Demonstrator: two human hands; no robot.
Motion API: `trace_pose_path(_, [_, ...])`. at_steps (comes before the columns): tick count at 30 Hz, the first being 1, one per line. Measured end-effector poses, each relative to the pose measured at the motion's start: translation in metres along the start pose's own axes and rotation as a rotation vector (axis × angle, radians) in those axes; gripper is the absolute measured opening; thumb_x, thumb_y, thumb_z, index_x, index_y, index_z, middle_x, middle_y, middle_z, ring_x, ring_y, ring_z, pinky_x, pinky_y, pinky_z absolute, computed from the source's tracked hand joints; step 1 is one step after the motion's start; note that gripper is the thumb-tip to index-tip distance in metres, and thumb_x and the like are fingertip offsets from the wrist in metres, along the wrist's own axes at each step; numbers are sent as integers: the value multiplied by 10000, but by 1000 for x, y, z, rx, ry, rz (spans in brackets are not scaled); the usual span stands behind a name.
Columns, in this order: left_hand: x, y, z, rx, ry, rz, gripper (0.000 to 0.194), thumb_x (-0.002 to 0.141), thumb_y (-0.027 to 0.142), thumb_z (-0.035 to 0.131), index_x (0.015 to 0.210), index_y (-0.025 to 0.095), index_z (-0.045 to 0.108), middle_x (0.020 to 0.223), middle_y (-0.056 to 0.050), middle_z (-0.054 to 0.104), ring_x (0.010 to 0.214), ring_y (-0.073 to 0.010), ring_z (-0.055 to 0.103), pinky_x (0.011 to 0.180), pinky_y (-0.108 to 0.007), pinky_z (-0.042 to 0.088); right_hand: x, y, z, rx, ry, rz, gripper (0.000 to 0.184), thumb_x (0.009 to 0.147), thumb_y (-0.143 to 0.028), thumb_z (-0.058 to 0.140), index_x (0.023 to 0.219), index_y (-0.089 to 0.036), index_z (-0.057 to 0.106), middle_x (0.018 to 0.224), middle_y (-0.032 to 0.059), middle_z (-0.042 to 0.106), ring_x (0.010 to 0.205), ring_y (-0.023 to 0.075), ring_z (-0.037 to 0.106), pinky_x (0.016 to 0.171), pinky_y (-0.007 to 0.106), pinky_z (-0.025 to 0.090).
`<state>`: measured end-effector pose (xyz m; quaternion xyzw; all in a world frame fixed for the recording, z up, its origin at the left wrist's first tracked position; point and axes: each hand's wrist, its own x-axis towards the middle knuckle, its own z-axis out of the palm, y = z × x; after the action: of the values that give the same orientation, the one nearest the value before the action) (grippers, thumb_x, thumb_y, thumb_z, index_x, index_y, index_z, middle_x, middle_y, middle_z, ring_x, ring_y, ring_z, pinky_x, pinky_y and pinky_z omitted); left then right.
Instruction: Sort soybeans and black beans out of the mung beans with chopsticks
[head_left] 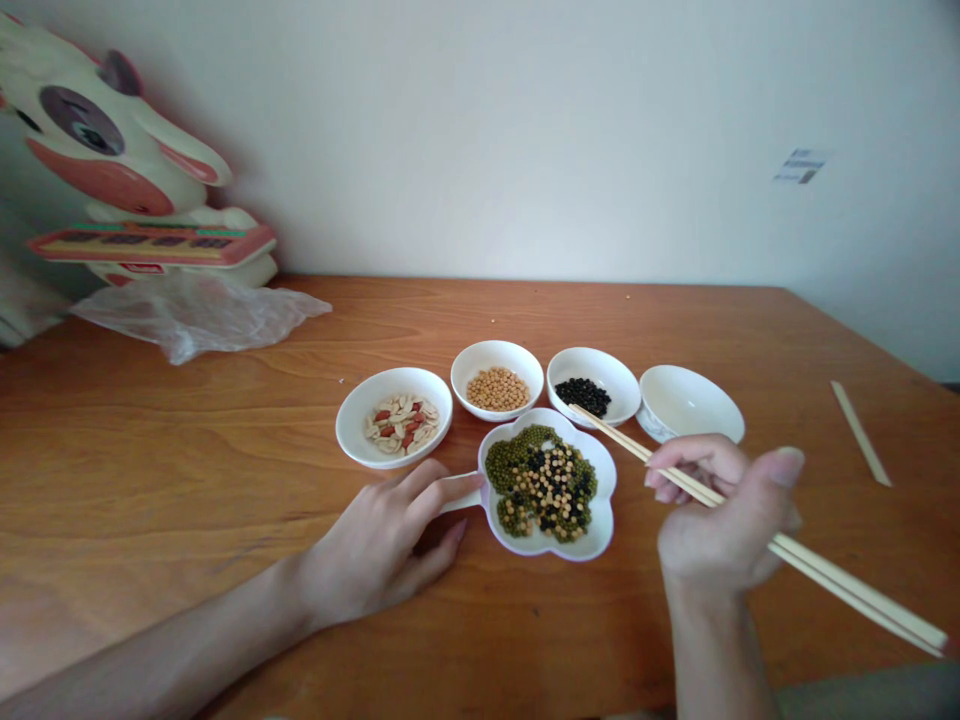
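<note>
My left hand (401,535) is closed on the short handle of a flower-shaped dish (604,530). In the dish lie mixed green beans (517,460), black beans and yellow beans. Wooden chopsticks (840,580) rest in my right hand (720,520), their tips together over the near edge of a white bowl (622,385) with black beans (583,395) in it. Whether the tips pinch a bean is too small to tell. Just left of it stands a bowl (495,352) of yellow soybeans (497,388). A bowl (352,430) of peanuts (401,425) sits above my left hand.
A white bowl (686,400) with no beans visible stands at the right end of the row, behind my right hand. A flat wooden strip (861,433) lies at the far right. At the back left are a crumpled plastic bag (202,315) and a cow-shaped toy keyboard (150,190).
</note>
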<state>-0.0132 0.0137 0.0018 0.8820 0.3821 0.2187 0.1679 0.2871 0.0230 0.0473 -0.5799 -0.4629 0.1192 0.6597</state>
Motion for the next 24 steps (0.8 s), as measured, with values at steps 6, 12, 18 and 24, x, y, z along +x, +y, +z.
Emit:
trace_pose_path(6, [0,-1,0,0,-11,9,550,1042,187,596,1551,323,438,1236,-74,686,1057,-241,739,933,-428,651,-1,14,-9,-36,-167,-67,900,1011,-792,166,575,-209,695,465,66,572,473,185,555,461,326,378])
trace_pose_path(12, [0,-2,0,1,-18,8,538,1042,193,590,1544,316,439,1221,-79,678,1035,-243,742,919,-438,658,-2,21,-7,-67,-409,5,929,1014,-822,97,621,-216,681,517,56,601,488,166,515,475,319,364])
trace_pose_path(18, [0,-1,0,3,-18,-5,532,1043,203,589,1543,312,442,1212,-80,677,1032,-245,744,925,-444,657,-3,21,-4,-77,-426,3,911,1035,-800,101,633,-219,677,520,46,595,491,161,506,465,317,350])
trace_pose_path(24, [0,-1,1,-13,-33,-14,543,1045,198,586,1551,318,430,1210,-73,677,1021,-240,737,902,-432,654,-4,15,-1,-83,-416,-24,883,1069,-755,142,636,-213,689,521,40,592,492,149,509,467,309,358])
